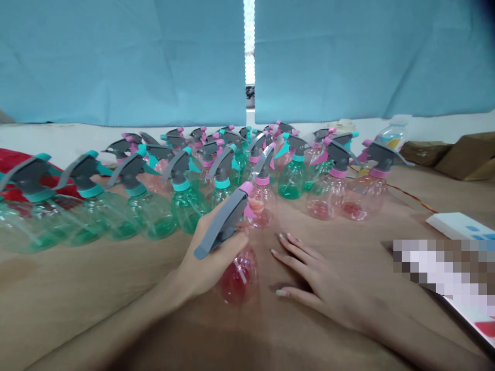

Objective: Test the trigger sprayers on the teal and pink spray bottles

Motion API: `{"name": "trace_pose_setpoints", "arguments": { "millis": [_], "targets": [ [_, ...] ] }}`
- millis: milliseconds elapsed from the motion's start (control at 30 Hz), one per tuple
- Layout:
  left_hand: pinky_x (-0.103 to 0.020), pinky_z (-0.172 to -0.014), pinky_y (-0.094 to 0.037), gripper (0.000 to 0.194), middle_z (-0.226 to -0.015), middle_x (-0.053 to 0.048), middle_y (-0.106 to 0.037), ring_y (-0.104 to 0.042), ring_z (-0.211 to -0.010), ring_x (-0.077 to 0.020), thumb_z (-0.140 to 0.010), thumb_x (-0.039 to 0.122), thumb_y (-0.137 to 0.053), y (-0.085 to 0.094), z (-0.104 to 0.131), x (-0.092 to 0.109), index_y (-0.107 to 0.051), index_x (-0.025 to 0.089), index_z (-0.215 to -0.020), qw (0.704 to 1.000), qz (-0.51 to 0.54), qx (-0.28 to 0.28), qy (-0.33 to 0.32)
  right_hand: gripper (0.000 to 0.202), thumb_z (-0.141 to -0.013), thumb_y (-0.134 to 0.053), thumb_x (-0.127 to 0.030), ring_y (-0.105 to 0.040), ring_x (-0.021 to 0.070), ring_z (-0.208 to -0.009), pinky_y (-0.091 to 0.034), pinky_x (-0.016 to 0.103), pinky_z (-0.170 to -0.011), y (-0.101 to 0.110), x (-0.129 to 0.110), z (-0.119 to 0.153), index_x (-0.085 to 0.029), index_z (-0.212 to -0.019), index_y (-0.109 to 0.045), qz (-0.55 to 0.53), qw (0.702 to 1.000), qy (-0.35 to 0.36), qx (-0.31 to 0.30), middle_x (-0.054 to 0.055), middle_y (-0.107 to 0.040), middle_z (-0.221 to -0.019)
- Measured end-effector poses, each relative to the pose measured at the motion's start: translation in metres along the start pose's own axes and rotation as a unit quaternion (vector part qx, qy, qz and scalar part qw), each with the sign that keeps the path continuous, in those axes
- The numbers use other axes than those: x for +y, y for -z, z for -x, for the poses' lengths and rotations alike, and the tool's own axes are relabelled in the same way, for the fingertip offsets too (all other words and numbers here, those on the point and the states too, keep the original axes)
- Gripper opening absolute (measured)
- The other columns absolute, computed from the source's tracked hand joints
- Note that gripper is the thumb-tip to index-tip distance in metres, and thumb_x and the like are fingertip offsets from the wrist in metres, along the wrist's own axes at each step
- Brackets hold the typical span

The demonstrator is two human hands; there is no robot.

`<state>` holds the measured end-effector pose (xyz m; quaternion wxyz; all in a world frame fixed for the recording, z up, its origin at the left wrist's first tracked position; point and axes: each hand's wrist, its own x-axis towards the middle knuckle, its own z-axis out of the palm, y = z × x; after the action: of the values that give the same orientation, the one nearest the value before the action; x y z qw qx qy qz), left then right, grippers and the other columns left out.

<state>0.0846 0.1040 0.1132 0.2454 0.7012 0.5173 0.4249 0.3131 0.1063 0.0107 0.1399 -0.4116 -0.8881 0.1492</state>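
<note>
The left hand (214, 265) grasps a bulbous, glossy, transparent pink plastic spray bottle (237, 281); the empty right hand (325, 283) lies splayed on the brown tabletop (286, 335).

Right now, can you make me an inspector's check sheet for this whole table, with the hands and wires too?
Surface: brown table, bare at the front left.
Job's things: pink spray bottle in hand; more green bottles and pink bottles beyond, standing close together.
Clutter: brown boxes and white box at right; a pixelated item there, unclear.
Hands: left hand grips the bottle near its neck; right hand palm down, fingers spread, holding nothing.
Cables: thin red-and-yellow wire near the white box.
Surroundings: blue cloth behind.
</note>
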Motion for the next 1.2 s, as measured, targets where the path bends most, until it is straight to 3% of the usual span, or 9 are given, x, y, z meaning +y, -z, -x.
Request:
{"name": "trace_pose_setpoints", "arguments": {
  "millis": [167, 333, 633, 833, 1100, 1200],
  "targets": [
    [-0.025, -0.049, -0.041, 0.023, -0.062, 0.005, -0.056, -0.053, -0.053, -0.014, -0.073, 0.018, -0.05, 0.0009, -0.002, 0.0019, -0.057, 0.024, -0.093, 0.999, 0.042, -0.033, 0.014, 0.067, -0.086, -0.048, -0.06, -0.017, 0.0295, -0.14, -0.025, 0.051, -0.11, -0.0003, -0.0001, 0.0002, -0.027, -0.143, -0.035, -0.007, 1.0, 0.003, 0.008, 0.006, -0.019, -0.154],
    [-0.025, -0.052, -0.042, 0.039, -0.073, 0.003, -0.062, -0.055, -0.057, -0.0143, -0.073, 0.015, -0.049, 0.0006, -0.003, 0.003, -0.056, 0.026, -0.11, 0.996, 0.069, -0.053, 0.01, 0.066, -0.086, -0.049, -0.058, -0.017, 0.0303, -0.14, -0.026, 0.052, -0.11, -0.002, 0.0014, 0.0007, -0.028, -0.143, -0.034, -0.014, 1.0, 0.008, 0.017, 0.006, -0.019, -0.153],
    [-0.026, -0.049, -0.039, 0.013, -0.061, 0.005, -0.054, -0.051, -0.052, -0.0143, -0.073, 0.016, -0.049, -0.0002, -0.0013, -0.0002, -0.054, 0.024, -0.082, 0.998, 0.057, -0.033, 0.019, 0.067, -0.086, -0.046, -0.061, -0.017, 0.029, -0.14, -0.024, 0.051, -0.11, -0.0043, 0.0028, 0.0, -0.027, -0.143, -0.033, 0.012, 1.0, 0.012, 0.018, 0.005, -0.019, -0.153],
    [-0.026, -0.05, -0.035, 0.008, -0.059, 0.006, -0.046, -0.046, -0.052, -0.0131, -0.071, 0.016, -0.051, -0.0004, -0.001, 0.0015, -0.047, 0.024, -0.072, 0.997, 0.068, -0.029, 0.013, 0.067, -0.087, -0.045, -0.061, -0.017, 0.0284, -0.14, -0.024, 0.05, -0.111, 0.0, -0.001, -0.0002, -0.025, -0.142, -0.035, 0.014, 1.0, 0.003, 0.006, 0.006, -0.02, -0.153],
    [-0.026, -0.053, -0.038, 0.007, -0.06, 0.006, -0.048, -0.047, -0.053, -0.0129, -0.073, 0.018, -0.05, -0.0006, -0.0014, -0.0001, -0.054, 0.023, -0.077, 0.998, 0.055, -0.028, 0.006, 0.067, -0.087, -0.046, -0.061, -0.017, 0.0286, -0.14, -0.025, 0.05, -0.111, -0.0013, 0.0002, 0.0002, -0.025, -0.142, -0.035, 0.013, 1.0, 0.008, 0.011, 0.006, -0.02, -0.153],
    [-0.025, -0.052, -0.039, 0.014, -0.062, 0.005, -0.051, -0.048, -0.053, -0.0128, -0.075, 0.018, -0.049, -0.0004, -0.0019, -0.0008, -0.058, 0.023, -0.086, 0.998, 0.052, -0.034, 0.0, 0.068, -0.087, -0.044, -0.062, -0.016, 0.0283, -0.14, -0.025, 0.05, -0.11, -0.0021, 0.0011, 0.0003, -0.025, -0.143, -0.035, 0.023, 1.0, 0.009, 0.009, 0.007, -0.019, -0.153]
  ]
}}
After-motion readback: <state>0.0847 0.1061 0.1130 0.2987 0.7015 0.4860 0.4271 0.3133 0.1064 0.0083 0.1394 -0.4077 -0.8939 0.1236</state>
